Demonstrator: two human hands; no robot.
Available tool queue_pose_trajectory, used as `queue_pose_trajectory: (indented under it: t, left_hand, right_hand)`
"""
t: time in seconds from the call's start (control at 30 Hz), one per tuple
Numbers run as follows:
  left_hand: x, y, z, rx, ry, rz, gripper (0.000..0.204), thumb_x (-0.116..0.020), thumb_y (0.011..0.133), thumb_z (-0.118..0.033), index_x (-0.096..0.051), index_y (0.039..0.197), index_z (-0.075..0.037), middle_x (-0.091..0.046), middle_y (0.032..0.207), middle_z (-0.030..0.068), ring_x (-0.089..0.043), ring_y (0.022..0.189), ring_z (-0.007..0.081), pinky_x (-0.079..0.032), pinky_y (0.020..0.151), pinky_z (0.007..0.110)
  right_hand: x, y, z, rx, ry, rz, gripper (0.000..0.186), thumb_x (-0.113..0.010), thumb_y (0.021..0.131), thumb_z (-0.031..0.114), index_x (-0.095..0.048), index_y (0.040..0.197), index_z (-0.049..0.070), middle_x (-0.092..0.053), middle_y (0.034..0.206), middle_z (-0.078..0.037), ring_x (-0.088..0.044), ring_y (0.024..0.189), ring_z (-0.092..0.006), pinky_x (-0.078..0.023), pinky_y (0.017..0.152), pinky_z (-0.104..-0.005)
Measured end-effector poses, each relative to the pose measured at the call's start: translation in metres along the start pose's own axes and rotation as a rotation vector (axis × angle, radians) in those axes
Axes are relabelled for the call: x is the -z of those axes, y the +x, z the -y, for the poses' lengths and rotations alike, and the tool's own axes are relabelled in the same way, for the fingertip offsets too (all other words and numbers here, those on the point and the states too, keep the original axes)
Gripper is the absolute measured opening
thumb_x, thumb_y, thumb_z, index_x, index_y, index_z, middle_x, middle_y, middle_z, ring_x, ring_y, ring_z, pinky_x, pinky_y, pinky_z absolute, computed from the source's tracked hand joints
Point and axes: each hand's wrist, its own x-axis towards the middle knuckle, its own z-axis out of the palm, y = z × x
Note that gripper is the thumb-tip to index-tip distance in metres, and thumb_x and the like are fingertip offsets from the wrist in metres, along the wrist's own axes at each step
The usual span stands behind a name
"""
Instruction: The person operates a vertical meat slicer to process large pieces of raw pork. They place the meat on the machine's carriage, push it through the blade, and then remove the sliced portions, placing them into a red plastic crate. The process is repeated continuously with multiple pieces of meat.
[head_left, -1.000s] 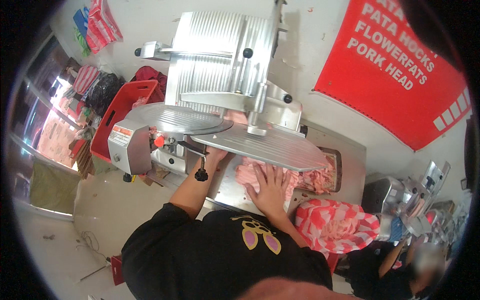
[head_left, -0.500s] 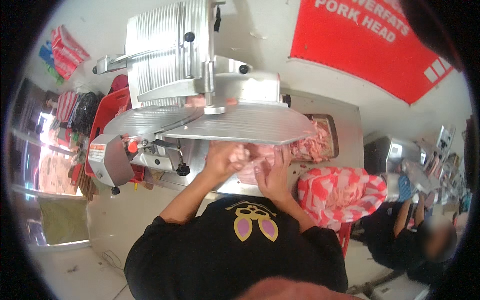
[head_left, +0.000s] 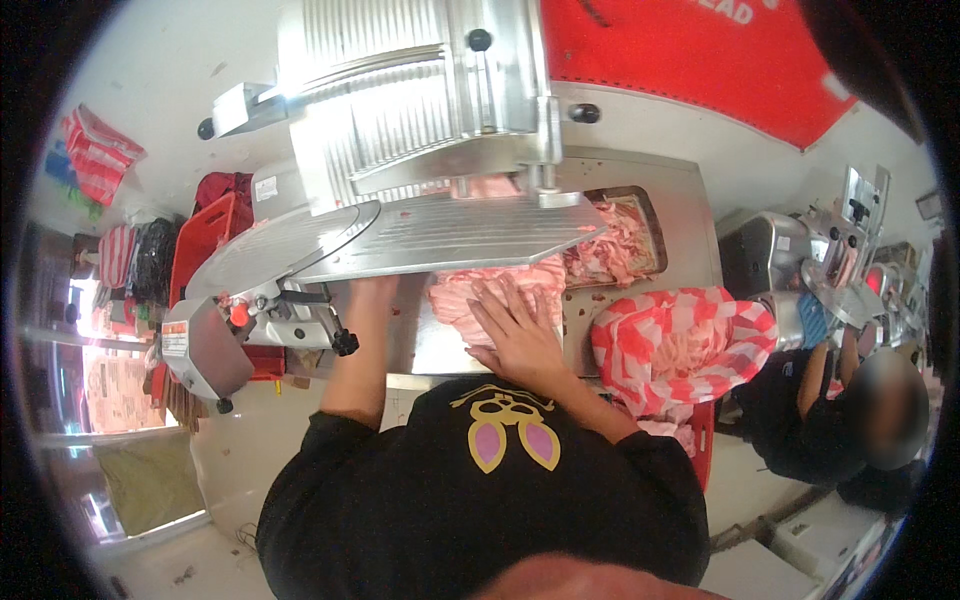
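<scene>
A large steel slicer has a pink meat piece at its blade, below the ridged carriage. My left hand reaches beneath the slicer's steel plate, and its fingers are hidden there. A heap of thin pink meat slices lies on the steel table under the plate's front edge. My right hand rests on that heap with fingers stretched out and spread. To the right, a metal tray holds shredded meat.
A red-and-white bag of meat sits in a red crate at the table's right. Further right, a co-worker works at another slicer. Another red crate stands left. A red banner hangs behind.
From half a second ago, my left hand has moved left, away from the slices and under the plate. My right hand has spread flat over the heap, which shows larger under the plate.
</scene>
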Motion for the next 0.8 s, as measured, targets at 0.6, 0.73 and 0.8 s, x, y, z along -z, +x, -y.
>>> queue_pose_trajectory:
  t: [0.6,0.73,0.8]
  left_hand:
    - [-0.014,-0.003,-0.027,0.482,0.127,-0.159,0.039,-0.059,0.104,-0.033,-0.058,0.132,-0.006,-0.065,0.126,0.0077,-0.063,0.115,0.0202,-0.053,0.099,0.035]
    - [0.033,0.002,-0.008,0.444,-0.112,0.239,0.039,-0.06,0.103,-0.033,-0.059,0.132,-0.007,-0.066,0.127,0.0058,-0.064,0.113,0.0202,-0.054,0.096,0.035]
    - [0.03,-0.001,0.001,0.331,0.078,-0.026,0.043,-0.059,0.103,-0.038,-0.058,0.134,-0.008,-0.065,0.131,0.0047,-0.065,0.114,0.0216,-0.055,0.097,0.037]
  right_hand:
    - [0.003,0.001,-0.003,-0.005,0.014,-0.005,0.076,-0.071,0.087,0.05,-0.049,0.151,0.017,-0.032,0.167,-0.006,-0.026,0.155,-0.0354,-0.021,0.12,-0.0665]
    - [0.005,0.002,-0.003,-0.004,0.044,0.02,0.078,-0.072,0.087,0.049,-0.045,0.154,0.02,-0.032,0.168,-0.006,-0.024,0.155,-0.0367,-0.021,0.12,-0.0673]
    - [0.001,0.002,-0.003,-0.017,0.068,0.011,0.08,-0.073,0.086,0.049,-0.044,0.156,0.021,-0.032,0.167,-0.006,-0.022,0.156,-0.0386,-0.02,0.119,-0.069]
